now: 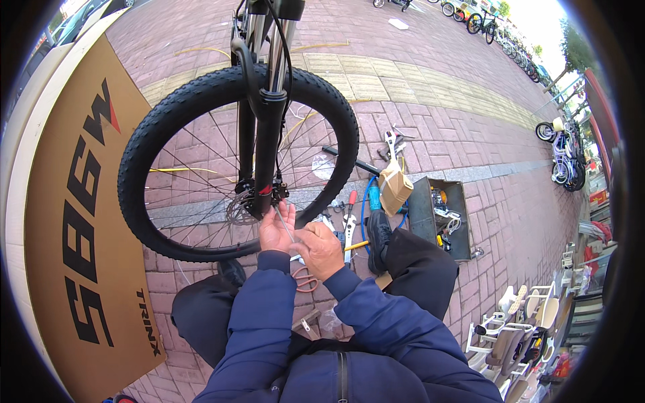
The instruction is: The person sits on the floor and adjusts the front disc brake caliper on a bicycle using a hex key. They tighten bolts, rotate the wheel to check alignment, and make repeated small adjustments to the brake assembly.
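Next to the hub of a bicycle front wheel [344, 121], my left hand [274, 234] is turned palm up. Its fingers reach toward the brake caliper [278, 188] at the foot of the black fork [267, 141]. A thin metal rod-like tool [284, 223] runs slantwise across that palm, its upper tip close to the caliper. My right hand [321, 252] is closed around the tool's lower end, just right of my left hand. The brake disc [238, 209] shows left of the fork leg. What the left fingertips touch is hidden.
A large cardboard box [80, 221] stands close on the left. Right of the wheel lie a wrench [349, 230], red-handled scissors [306, 282], a small carton [394, 189] and an open toolbox [463, 221]. Bicycle seats [514, 336] are stacked lower right.
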Demonstrator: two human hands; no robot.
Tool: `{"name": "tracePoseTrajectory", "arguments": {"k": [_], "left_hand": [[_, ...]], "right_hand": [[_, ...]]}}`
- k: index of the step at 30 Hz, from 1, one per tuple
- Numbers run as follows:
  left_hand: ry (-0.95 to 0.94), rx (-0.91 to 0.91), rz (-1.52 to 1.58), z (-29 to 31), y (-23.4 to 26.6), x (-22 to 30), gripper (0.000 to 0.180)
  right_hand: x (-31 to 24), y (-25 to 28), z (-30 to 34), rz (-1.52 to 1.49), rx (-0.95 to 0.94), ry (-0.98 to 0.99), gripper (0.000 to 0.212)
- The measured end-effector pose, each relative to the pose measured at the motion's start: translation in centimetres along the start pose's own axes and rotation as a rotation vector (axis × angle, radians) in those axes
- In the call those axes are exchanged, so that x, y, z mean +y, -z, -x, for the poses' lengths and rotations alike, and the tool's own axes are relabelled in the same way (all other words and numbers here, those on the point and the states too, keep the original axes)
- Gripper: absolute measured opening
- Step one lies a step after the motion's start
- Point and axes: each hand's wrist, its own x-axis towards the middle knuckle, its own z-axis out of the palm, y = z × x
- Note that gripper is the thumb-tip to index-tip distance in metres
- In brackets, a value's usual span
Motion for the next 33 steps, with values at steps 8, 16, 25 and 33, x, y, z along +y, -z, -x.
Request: {"name": "tracePoseTrajectory", "arguments": {"k": [8, 16, 25, 33], "left_hand": [[-0.006, -0.004, -0.028, 0.1, -0.1, 0.1, 0.020], [-0.003, -0.026, -0.031, 0.2, 0.0, 0.1, 0.020], [0.002, -0.045, -0.116, 0.4, -0.1, 0.4, 0.021], [-0.015, 0.002, -0.052, 0.3, -0.3, 0.3, 0.024]], "right_hand": [[0.5, -0.7, 0.6, 0.001, 0.024, 0.097, 0.030], [0.0, -1.2, 1.1, 0.215, -0.005, 0.083, 0.030], [-1.1, -2.0, 0.2, -1.203, -0.214, -1.008, 0.047], [0.7, -1.7, 1.2, 0.028, -0.102, 0.074, 0.037]]}}
